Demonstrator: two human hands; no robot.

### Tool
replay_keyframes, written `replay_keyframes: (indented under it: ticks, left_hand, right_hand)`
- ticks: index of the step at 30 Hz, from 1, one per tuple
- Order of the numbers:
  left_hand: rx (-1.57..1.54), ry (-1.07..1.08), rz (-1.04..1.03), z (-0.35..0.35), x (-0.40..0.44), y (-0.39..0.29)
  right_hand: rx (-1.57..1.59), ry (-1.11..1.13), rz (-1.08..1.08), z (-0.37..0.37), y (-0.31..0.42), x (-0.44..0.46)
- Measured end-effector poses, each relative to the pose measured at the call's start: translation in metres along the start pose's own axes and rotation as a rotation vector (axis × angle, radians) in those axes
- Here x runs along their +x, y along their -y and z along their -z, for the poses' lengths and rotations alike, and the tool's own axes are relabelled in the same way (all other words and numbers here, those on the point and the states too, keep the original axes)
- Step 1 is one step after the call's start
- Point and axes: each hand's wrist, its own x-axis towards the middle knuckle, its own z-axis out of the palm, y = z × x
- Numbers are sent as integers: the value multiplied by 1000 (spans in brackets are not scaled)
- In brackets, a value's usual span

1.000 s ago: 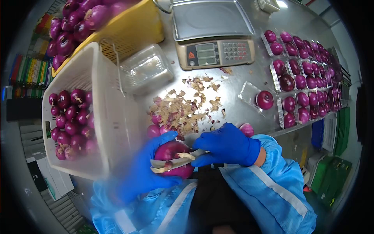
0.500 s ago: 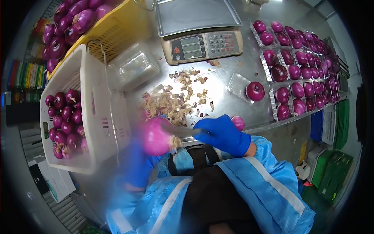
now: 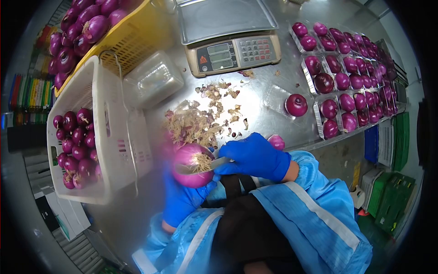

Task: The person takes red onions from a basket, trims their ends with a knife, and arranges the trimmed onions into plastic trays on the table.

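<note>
In my blue-gloved left hand [image 3: 182, 201] is a red onion [image 3: 194, 180], its root tuft turned up toward me. My right hand [image 3: 251, 157], also in a blue glove, is closed round the handle of a knife [image 3: 200, 168]. The blade lies across the onion at the dry, stringy roots. Just beyond the onion is a heap of peelings and root trimmings [image 3: 194, 123] on the metal table. One onion [image 3: 276, 142] rests by the near edge beside my right hand, and another red onion [image 3: 296, 105] sits on a clear tray.
A weighing scale [image 3: 232, 52] stands at the back. On the left are a white crate [image 3: 102, 137] of onions, a yellow crate [image 3: 132, 39] of onions, and stacked clear trays [image 3: 157, 80]. Rows of packed onions [image 3: 342, 82] fill the right side.
The onion has turned so its roots face up, and the knife blade now lies across them. My left hand has shifted slightly right; the whole view has shifted a little.
</note>
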Motion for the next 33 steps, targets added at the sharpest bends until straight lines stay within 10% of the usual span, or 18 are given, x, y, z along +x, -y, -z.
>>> replay_keyframes:
  ticks: [3,9,12,16,19,21,23,28,33]
  left_hand:
    - [-8,-73,13,5,2,2]
    - [-241,62,-4,29,1,-20]
    - [-123,-236,-179,4,7,-12]
    - [-192,43,25,12,10,-19]
    - [10,53,-129,14,13,-13]
    - [783,-39,-405,-3,8,0]
    - [902,-113,-444,-4,6,2]
    - [47,-230,-63,-13,5,-1]
    - [-25,-56,-33,2,5,-8]
  right_hand:
    - [-31,24,51,8,3,6]
    - [453,181,-769,-4,-55,-43]
    - [399,163,-518,-12,-40,-19]
    - [443,-128,-342,-13,-15,8]
    - [42,122,-220,7,6,18]
    - [-94,127,-111,4,6,18]
    - [-111,112,-84,1,6,18]
    - [-188,243,-142,13,-2,19]
    - [378,47,-490,0,-37,-9]
